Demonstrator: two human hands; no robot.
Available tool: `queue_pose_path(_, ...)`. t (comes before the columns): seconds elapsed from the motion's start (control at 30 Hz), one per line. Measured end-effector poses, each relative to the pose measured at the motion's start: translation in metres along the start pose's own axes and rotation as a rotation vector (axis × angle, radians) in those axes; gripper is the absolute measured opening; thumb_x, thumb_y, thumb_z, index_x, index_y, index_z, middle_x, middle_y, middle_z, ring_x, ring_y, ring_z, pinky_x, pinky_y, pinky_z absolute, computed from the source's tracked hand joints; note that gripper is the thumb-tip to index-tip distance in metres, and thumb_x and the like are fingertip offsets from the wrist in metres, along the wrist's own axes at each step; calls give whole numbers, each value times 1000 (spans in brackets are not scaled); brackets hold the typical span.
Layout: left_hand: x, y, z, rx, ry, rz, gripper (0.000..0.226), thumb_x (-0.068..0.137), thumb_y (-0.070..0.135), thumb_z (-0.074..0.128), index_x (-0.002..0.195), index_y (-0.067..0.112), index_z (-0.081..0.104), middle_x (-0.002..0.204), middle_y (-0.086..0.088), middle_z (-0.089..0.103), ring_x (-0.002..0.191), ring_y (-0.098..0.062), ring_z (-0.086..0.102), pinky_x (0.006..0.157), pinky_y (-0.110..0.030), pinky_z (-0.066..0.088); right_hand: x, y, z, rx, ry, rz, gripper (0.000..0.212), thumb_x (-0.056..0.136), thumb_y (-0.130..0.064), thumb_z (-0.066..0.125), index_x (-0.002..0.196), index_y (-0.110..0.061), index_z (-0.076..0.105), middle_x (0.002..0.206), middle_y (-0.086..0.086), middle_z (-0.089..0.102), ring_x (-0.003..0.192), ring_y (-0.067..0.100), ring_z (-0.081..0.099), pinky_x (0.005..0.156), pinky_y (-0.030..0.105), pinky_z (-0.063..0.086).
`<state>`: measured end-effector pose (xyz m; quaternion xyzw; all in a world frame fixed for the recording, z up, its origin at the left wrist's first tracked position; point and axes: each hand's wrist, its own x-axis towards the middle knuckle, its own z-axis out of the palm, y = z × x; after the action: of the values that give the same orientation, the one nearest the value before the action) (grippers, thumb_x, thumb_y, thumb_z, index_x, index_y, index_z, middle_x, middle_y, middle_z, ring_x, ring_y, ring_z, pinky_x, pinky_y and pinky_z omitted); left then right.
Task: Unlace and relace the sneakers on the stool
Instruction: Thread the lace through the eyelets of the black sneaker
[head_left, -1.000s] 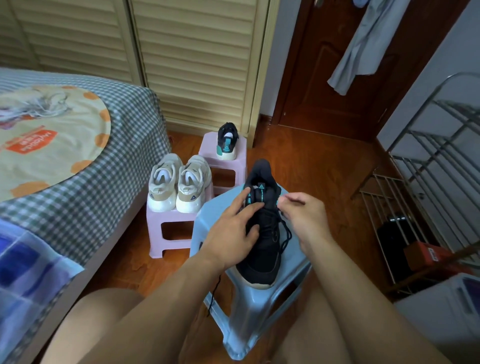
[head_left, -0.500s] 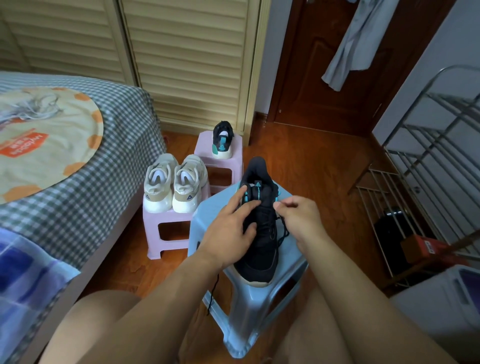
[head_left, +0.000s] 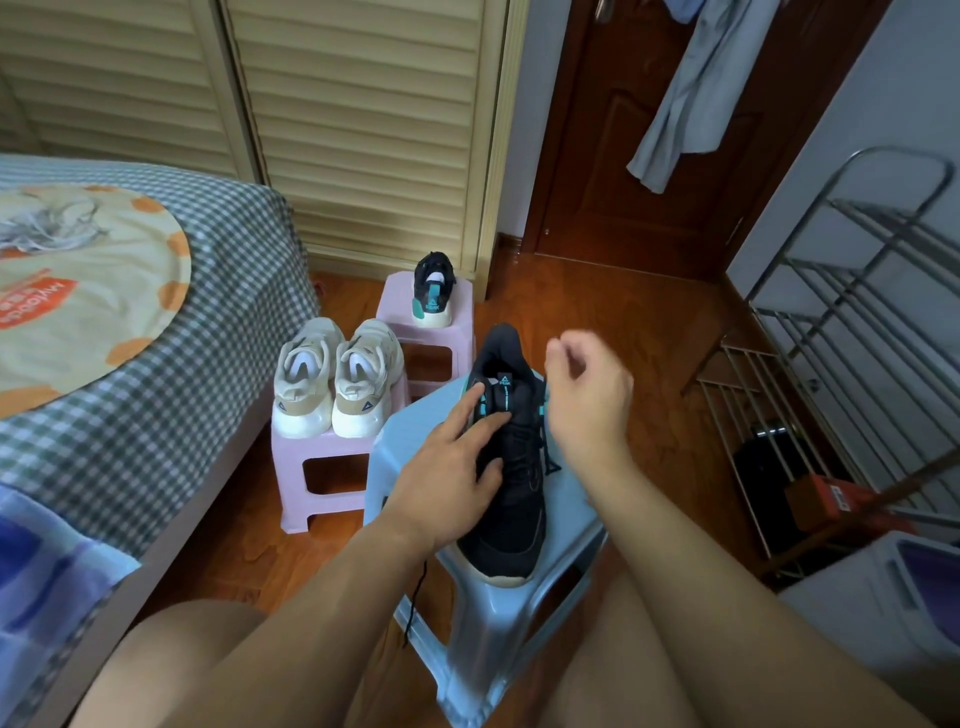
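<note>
A black sneaker (head_left: 514, 499) with teal eyelets lies on the light blue stool (head_left: 569, 519), toe toward me. My left hand (head_left: 447, 467) rests on its left side, with straight fingers pressing the tongue and lacing. My right hand (head_left: 587, 400) is raised over the shoe's right side, its fingertips curled together in a pinch on the black lace (head_left: 548, 462), which loops loosely beside the eyelets. Another lace end (head_left: 415, 597) hangs off the stool's front left. The second black sneaker (head_left: 434, 291) stands on a far pink stool (head_left: 395, 306).
A beige sneaker pair (head_left: 337, 379) sits on a nearer pink stool (head_left: 311, 457) left of the blue one. The checked bed (head_left: 156, 312) fills the left. A metal rack (head_left: 857, 338) and a white bin (head_left: 857, 623) stand at the right. My bare knees flank the stool.
My right hand has lifted up and away from the eyelets, drawing the lace upward. My left hand has stayed on the sneaker, its fingers stretched a little further toward the tongue.
</note>
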<state>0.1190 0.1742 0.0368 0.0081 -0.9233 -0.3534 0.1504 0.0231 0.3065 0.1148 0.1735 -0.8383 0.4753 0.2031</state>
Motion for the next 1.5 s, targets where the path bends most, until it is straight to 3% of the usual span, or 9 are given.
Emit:
queue_pose_path(0.3,34,39,-19,18,131,-90,59,86,45,62,143,32,49,142,3,35,133,-17,30,114,-35,28,139,-146,-93,1348,-101,324,17,109,-20,37,113,-9,50,70,6,62,57,16,62,60,33,57)
queue_pose_path(0.43,82,77,-40,-254,-88,-101,26,100,41,59,116,22,68,102,3,51,95,-11,53,98,-32,45,137,-161,-90,1491,-211,439,11,108,-16,40,106,-11,50,67,7,63,56,16,62,59,31,58)
queue_pose_path(0.5,98,92,-56,-291,-102,-128,33,104,37,53,87,14,69,75,0,52,69,-13,50,74,-34,47,131,-154,-88,1414,-230,475,11,108,-17,42,105,-12,51,69,5,60,55,14,60,57,30,56)
queue_pose_path(0.63,87,94,-91,-737,-46,-266,26,104,27,55,87,13,68,61,0,43,53,-14,41,51,-25,34,117,-117,-82,1178,-251,517,9,106,-15,48,101,-13,54,69,1,50,48,8,43,46,21,40)
queue_pose_path(0.9,-12,23,-102,-341,-639,-622,25,94,8,59,111,15,77,89,0,68,78,-22,58,74,-34,51,29,-42,-30,110,-712,349,10,96,-4,60,91,-5,69,83,11,74,51,12,61,43,21,38)
queue_pose_path(1.03,-10,6,-76,-455,-276,-682,13,98,4,59,105,8,69,83,-8,63,61,-16,58,57,-25,50,-14,-9,7,-176,-569,236,18,92,-17,65,75,-11,68,66,6,70,56,17,68,54,30,53)
queue_pose_path(1.13,11,9,-68,-609,-3,-656,21,99,1,56,118,3,64,84,-10,60,64,-18,54,53,-21,43,-28,-9,18,-328,-405,79,24,94,-26,66,74,-11,68,70,3,68,74,25,61,64,33,45)
queue_pose_path(1.37,41,5,-52,-667,-29,-398,44,101,1,53,133,28,64,113,-1,63,91,-17,65,77,-17,56,-28,-18,29,-456,-317,24,23,95,-24,65,76,-12,69,74,6,66,69,27,49,61,31,34)
queue_pose_path(1.5,46,-6,-39,-665,33,-326,35,99,7,60,121,33,72,121,-10,56,92,-18,67,95,-34,57,-23,-17,33,-532,-337,-22,19,95,-26,64,84,-12,72,81,7,68,81,32,61,62,28,34)
